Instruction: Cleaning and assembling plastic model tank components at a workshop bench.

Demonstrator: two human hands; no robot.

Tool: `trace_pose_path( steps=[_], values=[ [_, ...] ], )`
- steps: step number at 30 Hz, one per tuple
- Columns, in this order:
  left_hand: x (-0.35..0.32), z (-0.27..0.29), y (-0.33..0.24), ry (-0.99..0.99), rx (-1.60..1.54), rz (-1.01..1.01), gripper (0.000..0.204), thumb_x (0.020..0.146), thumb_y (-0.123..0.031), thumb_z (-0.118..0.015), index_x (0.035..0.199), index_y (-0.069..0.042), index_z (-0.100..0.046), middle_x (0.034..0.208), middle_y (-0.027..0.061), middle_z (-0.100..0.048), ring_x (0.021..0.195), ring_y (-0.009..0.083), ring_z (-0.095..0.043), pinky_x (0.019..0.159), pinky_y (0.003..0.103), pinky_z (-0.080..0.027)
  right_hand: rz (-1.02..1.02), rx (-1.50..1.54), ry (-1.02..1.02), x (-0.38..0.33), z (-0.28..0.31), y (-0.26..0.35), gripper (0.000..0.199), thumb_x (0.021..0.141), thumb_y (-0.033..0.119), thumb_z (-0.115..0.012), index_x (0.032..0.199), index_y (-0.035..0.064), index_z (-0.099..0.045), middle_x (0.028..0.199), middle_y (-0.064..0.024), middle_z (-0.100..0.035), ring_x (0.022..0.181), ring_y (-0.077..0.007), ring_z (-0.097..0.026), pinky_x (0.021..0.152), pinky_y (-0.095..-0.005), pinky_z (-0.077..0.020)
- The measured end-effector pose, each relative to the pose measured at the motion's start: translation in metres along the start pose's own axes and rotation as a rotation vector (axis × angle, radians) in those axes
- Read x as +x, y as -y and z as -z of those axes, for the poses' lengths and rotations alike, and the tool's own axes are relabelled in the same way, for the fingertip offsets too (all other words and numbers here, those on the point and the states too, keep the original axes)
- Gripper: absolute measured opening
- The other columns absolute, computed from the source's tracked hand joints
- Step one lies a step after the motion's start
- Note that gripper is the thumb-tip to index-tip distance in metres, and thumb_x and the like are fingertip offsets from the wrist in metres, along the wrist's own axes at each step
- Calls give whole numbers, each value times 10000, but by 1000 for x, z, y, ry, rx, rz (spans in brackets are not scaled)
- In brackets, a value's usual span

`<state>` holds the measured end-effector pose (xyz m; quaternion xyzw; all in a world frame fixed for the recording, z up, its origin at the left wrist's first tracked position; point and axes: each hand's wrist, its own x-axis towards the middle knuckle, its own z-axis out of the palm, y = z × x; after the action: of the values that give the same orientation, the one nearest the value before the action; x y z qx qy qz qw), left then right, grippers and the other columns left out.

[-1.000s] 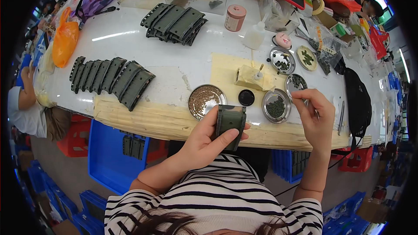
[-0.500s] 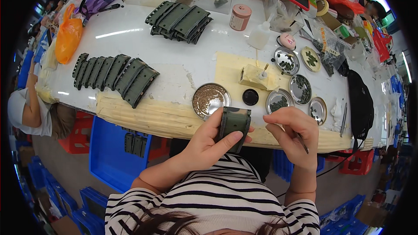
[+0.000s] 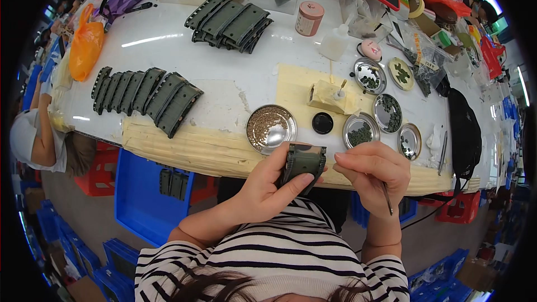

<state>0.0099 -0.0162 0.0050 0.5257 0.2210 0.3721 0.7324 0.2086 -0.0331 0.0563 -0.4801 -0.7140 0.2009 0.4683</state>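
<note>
Assembly workshop — taped workbench (image 3: 235, 95), parts dishes (image 3: 271, 128), blue crates (image 3: 142, 196).

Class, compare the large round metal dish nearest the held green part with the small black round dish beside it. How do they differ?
The large metal dish is shiny silver and wide; the black dish is dark and much smaller. The metal dish holds fine brownish bits; what the black dish holds cannot be told. Both are round and sit on the table.
</note>
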Motion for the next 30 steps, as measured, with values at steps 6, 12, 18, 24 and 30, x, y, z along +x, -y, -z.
trace_pose_path(
  steps=[6,12,18,24,30],
  values=[
    [0,-1,-5,14,7,41,361,959,-18,-487,1296,28,-368,1148,142,-592,1016,183,-621,892,314,-499,-30,21,-20,1,-5,-5,200,683,-20,-784,849,36,-687,734,-60,-653,622,-155,-615,496,-248,-440],
    [-1,-1,-4,11,12,48,362,958,-19,-483,1296,37,-366,1138,147,-597,1020,185,-621,894,309,-498,71,-96,4,7,-7,-5,191,702,-24,-742,868,28,-661,761,-76,-638,625,-197,-605,511,-278,-445],
    [-2,1,1,-17,304,-44,356,946,-10,-507,1282,47,-403,1106,122,-608,980,150,-617,868,274,-486,205,-305,69,8,-4,-3,270,666,-47,-693,925,15,-647,781,-72,-620,592,-219,-570,506,-314,-434],
    [-2,-5,1,-47,417,-87,376,940,-4,-519,1293,51,-399,1094,114,-611,962,142,-621,851,268,-492,219,-390,94,6,-6,-3,297,640,-59,-678,929,5,-645,797,-81,-618,588,-213,-567,500,-312,-426],
    [-2,-7,1,-2,71,41,385,958,-24,-490,1316,45,-367,1122,145,-611,958,168,-632,849,289,-510,139,-231,53,5,-10,-5,236,694,-42,-703,920,4,-655,785,-92,-632,612,-225,-596,524,-306,-458]
  ],
)
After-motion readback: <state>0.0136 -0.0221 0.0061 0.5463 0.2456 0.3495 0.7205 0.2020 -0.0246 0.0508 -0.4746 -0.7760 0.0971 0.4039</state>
